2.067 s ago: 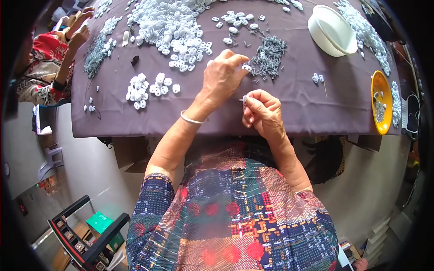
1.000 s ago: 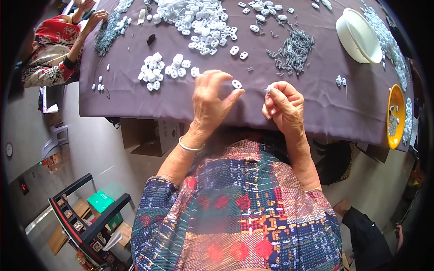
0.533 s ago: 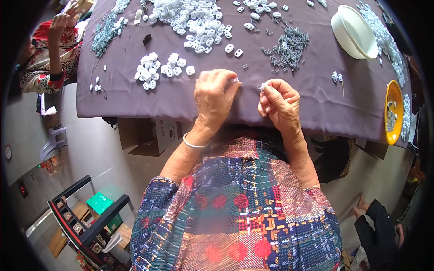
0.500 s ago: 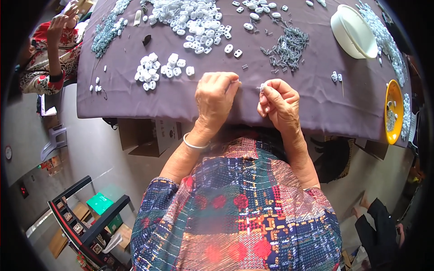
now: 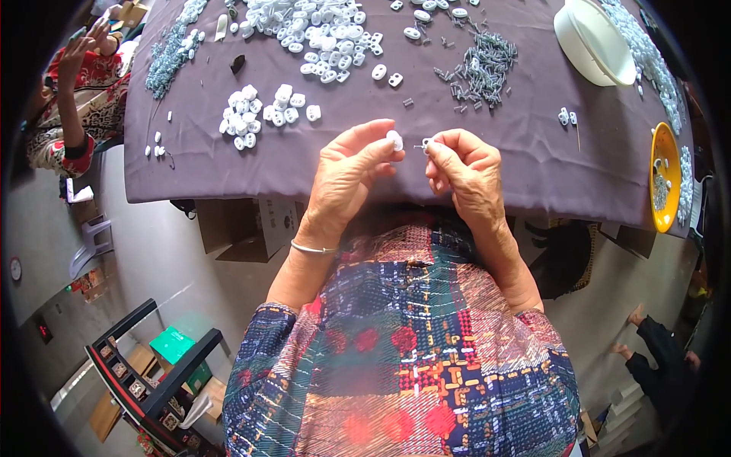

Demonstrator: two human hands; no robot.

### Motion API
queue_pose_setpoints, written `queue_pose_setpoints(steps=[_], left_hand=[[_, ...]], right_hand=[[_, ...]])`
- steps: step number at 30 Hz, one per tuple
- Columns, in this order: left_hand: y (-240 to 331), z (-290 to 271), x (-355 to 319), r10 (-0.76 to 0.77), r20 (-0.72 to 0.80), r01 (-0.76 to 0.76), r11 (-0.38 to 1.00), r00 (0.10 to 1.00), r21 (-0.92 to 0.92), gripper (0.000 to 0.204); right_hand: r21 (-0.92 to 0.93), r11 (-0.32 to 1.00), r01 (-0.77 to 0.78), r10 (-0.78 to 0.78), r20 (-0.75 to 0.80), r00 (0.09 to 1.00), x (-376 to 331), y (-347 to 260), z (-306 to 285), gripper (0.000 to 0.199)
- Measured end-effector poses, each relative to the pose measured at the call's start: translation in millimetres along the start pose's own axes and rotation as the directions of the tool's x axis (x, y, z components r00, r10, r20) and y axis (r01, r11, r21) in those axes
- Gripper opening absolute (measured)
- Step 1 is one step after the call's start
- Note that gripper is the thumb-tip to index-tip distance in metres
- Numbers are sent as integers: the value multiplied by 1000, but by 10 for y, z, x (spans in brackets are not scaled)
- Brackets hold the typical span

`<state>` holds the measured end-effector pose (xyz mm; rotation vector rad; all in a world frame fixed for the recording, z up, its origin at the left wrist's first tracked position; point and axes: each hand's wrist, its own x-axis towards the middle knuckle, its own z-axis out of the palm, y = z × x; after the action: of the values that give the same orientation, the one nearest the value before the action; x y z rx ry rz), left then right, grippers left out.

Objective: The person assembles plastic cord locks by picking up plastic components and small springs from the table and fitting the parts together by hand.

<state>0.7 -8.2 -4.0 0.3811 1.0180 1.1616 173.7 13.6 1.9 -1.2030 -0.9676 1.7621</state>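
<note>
Left hand point(image 5: 343, 167) turned, pinching white piece point(image 5: 394, 140); right hand point(image 5: 470, 169) pinching pronged piece point(image 5: 426, 144). Near tabletop edge point(image 5: 228, 184): we risk drops if grip slackens.

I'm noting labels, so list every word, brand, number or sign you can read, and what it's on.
Nothing is readable.
Cardboard box, centre left: dark printed marks, too small to read.
Round dial, far left: markings too small.
Dark panel, left: red glow, too blurred.
White piece in the left hand: no text visible.
</note>
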Motion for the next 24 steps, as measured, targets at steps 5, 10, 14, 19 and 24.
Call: queue_pose_setpoints(steps=[5,10,14,19,24], left_hand=[[-56,-22,-43,-66,5,66,996,998,-65,22],[-75,-8,-66,-42,9,42,998,999,-39,21],[-68,20,-79,-1,-2,1,1000,1000,18,21],[-65,34,-93,0,4,0,999,1000,49,21],[-74,40,-109,-2,2,2,997,1000,75,20]], right_hand=[[-177,982,71,-78,-35,996,-60,-123,100,11],[-250,961,121,-129,-15,992,-58,-100,126,11],[-288,950,121,-133,-21,991,-53,-84,119,11],[-301,945,125,-136,-16,991,-60,-75,98,11],[-296,949,111,-120,-12,993,-79,-62,85,10]])
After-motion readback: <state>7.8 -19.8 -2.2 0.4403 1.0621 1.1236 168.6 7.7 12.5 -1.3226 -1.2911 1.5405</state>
